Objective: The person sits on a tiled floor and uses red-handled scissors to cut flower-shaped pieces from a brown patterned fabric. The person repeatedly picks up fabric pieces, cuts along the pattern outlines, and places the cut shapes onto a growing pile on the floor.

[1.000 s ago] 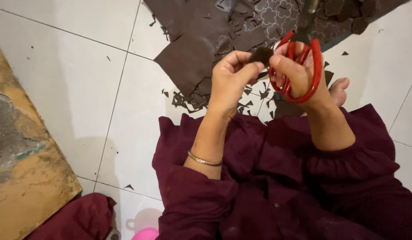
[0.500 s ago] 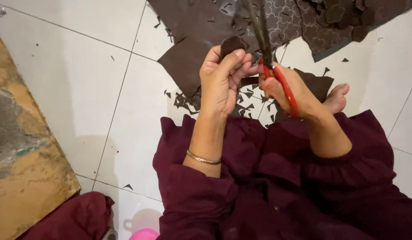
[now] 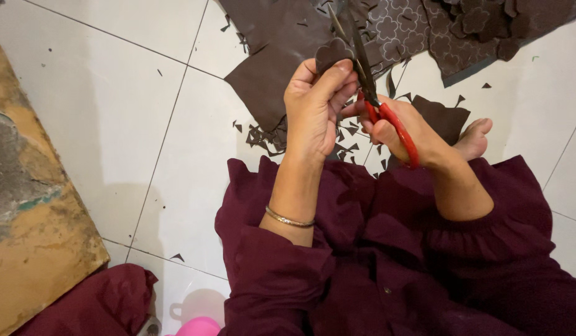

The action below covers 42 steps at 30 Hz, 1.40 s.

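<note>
My left hand (image 3: 314, 109) pinches a small dark brown flower-shaped cutout (image 3: 333, 51) between thumb and fingers, held up over my lap. My right hand (image 3: 405, 132) grips red-handled scissors (image 3: 370, 87), whose dark blades point up and away beside the cutout's right edge, slightly apart. A thin metal bangle (image 3: 289, 219) circles my left wrist. Both arms wear maroon sleeves.
Dark brown sheets (image 3: 269, 68), one stamped with flower outlines (image 3: 397, 28), lie on the white tiled floor (image 3: 114, 93) ahead, with a pile of cut flower shapes (image 3: 481, 22) and several small scraps (image 3: 269, 137). My bare foot (image 3: 474, 138) rests at right. A worn wooden board (image 3: 27, 205) lies at left.
The scissors swung from lying sideways in my right hand to pointing upward, blades at the cutout. My left hand lifted the brown piece higher and turned it.
</note>
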### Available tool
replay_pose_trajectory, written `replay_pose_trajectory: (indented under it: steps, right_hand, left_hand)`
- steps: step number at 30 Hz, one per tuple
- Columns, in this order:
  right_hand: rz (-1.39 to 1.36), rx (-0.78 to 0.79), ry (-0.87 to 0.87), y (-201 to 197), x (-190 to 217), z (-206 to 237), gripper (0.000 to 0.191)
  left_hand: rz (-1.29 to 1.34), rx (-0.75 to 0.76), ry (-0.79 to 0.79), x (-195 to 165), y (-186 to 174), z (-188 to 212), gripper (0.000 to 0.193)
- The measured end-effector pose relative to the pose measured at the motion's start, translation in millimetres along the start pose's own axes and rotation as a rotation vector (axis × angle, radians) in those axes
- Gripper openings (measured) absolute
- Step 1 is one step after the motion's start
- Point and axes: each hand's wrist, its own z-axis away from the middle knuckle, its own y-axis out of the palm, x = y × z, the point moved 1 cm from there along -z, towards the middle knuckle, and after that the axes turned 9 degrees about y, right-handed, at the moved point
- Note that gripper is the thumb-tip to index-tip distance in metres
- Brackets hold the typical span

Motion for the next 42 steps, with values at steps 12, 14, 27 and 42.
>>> replay_pose_trajectory:
  steps: [12, 14, 27, 42]
  right_hand:
    - [-0.349, -0.057, 0.136, 1, -11, 1, 0.096]
    - [-0.487, -0.096, 0.093, -11, -15, -1, 0.095]
    - [-2.089, -0.860, -0.195, -208, -158, 99, 0.027]
    - [-2.254, -0.516, -0.199, -189, -97, 99, 0.022]
  left_hand:
    - [0.002, 0.021, 0.002, 6, -1, 2, 0.018]
    - [-0.017, -0.021, 0.010, 8, -5, -2, 0.021]
    - [-0.370, -0.292, -0.146, 117, 3, -64, 0.049]
    - [-1.681, 0.352, 0.270, 217, 116, -102, 0.059]
